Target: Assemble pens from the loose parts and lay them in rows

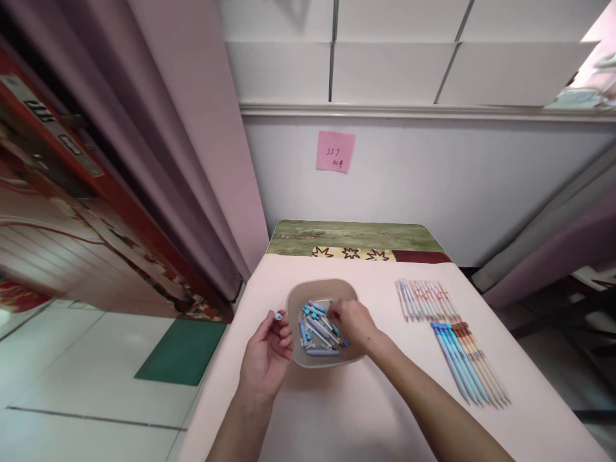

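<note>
My left hand (267, 354) is raised beside the left rim of a beige plastic basin (299, 296). Between its thumb and fingers is a small light-blue pen part (278, 316), seen nearly end-on. Loose blue, white and grey pen parts (318, 328) lie jumbled on the bottom of the basin. Over the basin's right side, my right hand (353, 323) dips in with its fingers pinched together, pointing down among the parts. Whatever those fingers hold, if anything, is hidden.
On the table's right side lies a row of clear-barrelled pens (427, 300). Below it is a row of blue and brown-to-cream pens (470, 364). A pale cloth (327, 420) covers most of the table. A pink note (335, 152) is stuck to the wall behind.
</note>
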`<state>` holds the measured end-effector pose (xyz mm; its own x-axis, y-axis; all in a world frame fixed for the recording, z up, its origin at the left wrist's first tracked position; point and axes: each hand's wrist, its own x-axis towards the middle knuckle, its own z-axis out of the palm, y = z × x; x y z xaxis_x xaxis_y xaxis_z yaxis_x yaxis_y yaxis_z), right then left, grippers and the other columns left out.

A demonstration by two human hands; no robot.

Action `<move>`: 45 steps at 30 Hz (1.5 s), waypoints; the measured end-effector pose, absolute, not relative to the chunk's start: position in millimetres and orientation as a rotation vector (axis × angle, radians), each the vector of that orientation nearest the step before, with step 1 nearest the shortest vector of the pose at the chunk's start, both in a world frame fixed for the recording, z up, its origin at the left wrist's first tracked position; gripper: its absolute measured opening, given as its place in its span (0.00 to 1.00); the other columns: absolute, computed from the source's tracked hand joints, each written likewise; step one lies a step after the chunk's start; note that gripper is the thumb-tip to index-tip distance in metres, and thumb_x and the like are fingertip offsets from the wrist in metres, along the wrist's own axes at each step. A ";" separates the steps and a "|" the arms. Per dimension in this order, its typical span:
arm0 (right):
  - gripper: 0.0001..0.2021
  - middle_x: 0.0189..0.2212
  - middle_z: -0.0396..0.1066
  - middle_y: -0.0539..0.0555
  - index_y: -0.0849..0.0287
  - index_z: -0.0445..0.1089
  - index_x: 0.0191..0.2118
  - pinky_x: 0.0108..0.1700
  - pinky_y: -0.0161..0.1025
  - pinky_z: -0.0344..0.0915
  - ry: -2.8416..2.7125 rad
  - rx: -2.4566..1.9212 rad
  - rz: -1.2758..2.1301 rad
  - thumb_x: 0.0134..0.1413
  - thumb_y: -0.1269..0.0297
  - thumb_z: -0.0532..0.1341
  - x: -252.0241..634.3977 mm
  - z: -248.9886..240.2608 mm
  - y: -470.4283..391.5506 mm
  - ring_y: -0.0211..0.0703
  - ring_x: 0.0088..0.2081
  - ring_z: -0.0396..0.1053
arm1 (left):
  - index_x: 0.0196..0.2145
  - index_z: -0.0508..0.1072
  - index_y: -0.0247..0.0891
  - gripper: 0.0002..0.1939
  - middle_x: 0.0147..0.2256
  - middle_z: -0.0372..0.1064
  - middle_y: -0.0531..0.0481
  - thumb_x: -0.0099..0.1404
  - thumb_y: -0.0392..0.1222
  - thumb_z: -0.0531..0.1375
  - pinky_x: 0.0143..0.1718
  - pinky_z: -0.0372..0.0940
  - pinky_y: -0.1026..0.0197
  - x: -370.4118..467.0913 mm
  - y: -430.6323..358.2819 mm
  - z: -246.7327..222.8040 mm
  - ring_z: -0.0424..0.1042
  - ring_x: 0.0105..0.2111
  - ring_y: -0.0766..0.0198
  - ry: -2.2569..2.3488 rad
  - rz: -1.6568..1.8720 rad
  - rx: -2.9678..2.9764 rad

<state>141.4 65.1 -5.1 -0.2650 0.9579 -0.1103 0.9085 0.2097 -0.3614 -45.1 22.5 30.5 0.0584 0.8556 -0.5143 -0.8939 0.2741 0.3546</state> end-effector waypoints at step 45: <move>0.22 0.20 0.69 0.49 0.62 0.68 0.29 0.24 0.31 0.63 -1.171 -1.285 1.429 0.44 0.44 0.61 147.5 1.8 56.6 0.33 0.21 0.64 | 0.33 0.72 0.29 0.06 0.26 0.73 0.45 0.63 0.30 0.55 0.13 0.56 0.75 5.7 32.1 12.6 0.64 0.17 0.74 0.872 1.153 0.128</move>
